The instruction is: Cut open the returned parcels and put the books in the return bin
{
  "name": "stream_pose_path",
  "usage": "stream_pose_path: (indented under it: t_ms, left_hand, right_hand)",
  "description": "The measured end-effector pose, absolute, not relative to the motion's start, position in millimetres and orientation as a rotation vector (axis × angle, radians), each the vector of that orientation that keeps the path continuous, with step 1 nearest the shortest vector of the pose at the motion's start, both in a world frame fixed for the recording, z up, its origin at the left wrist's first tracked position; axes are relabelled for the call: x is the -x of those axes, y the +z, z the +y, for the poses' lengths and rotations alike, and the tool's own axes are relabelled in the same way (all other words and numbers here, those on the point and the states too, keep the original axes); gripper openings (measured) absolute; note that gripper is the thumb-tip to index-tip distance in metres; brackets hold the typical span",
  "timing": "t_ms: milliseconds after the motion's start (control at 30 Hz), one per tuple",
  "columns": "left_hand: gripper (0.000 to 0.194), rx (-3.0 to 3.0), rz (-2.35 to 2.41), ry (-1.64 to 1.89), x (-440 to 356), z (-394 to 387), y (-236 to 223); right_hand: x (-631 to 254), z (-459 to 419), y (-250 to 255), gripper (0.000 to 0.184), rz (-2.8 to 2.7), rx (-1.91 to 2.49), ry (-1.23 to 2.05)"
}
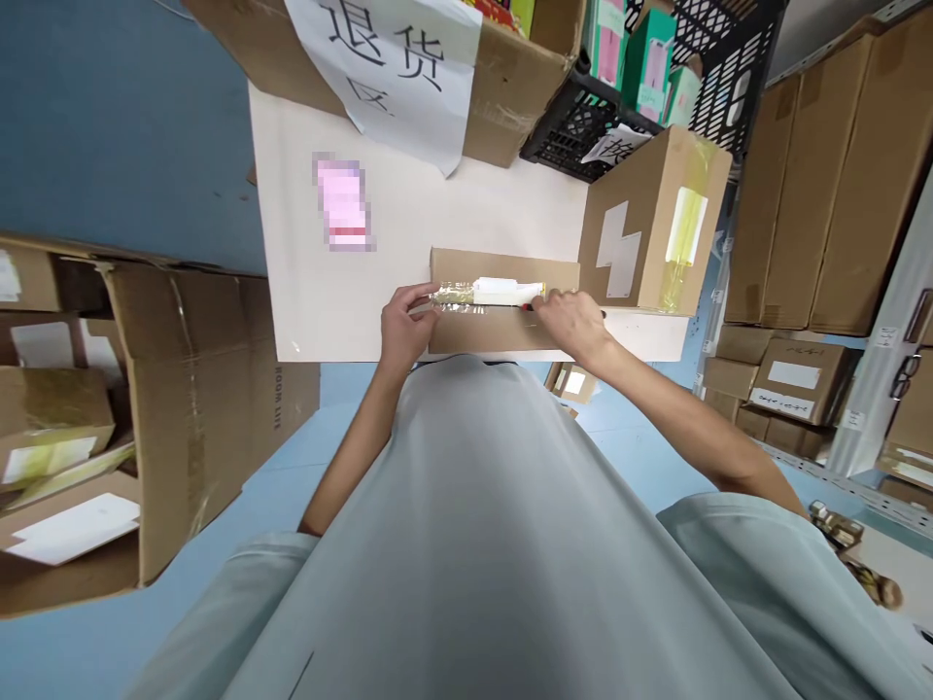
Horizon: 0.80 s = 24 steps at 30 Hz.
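Note:
A long, narrow cardboard box [502, 335] lies in front of me near the front edge of the white table. Clear shiny tape [456, 296] and a white label [500, 291] run along its top. At the box's left end, my left hand [409, 326] grips the edge, its fingers curled over the end of the tape. My right hand [572, 323] is closed above the right part of the box, just past the label. A slim red-and-black tool shows at both sides of that fist; most of it is hidden by the fingers.
A taped carton [627, 228] stands on the white table [328, 311], right of the box. Behind are a large carton with a paper sign [408, 78] and a black crate [569, 126]. A pink blurred item [344, 204] lies left. Open carton [175, 389] left; shelves right.

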<state>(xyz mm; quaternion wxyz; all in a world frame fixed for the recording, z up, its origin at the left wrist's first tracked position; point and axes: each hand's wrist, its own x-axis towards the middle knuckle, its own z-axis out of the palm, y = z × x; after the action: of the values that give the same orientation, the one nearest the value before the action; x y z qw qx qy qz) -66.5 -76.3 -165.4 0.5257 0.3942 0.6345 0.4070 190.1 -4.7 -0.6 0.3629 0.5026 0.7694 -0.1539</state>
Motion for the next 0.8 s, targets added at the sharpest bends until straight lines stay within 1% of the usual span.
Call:
stream_pose_path:
  t_ms: [167,333,600,700,800]
  left_hand:
    - [0.043,-0.941,1.563,0.955,68,-76,-164]
    - [0.042,-0.902,1.649,0.944,64,-76,-161]
    - [0.046,-0.892,1.814,0.892,58,-78,-156]
    - [0.040,-1.024,1.865,0.867,51,-82,-146]
    - [0.035,-1.283,1.957,0.863,29,-85,-129]
  right_hand:
    - [-269,-16,-3,0.043,1.911,-1.457,-0.343]
    - [-300,-30,-20,0.044,2.003,-1.476,-0.253]
    - [-335,-43,-39,0.043,1.937,-1.630,-0.488]
    - [-353,-53,-60,0.036,1.931,-1.711,-0.599]
    - [-366,-65,-86,0.038,2.020,-1.767,-0.702]
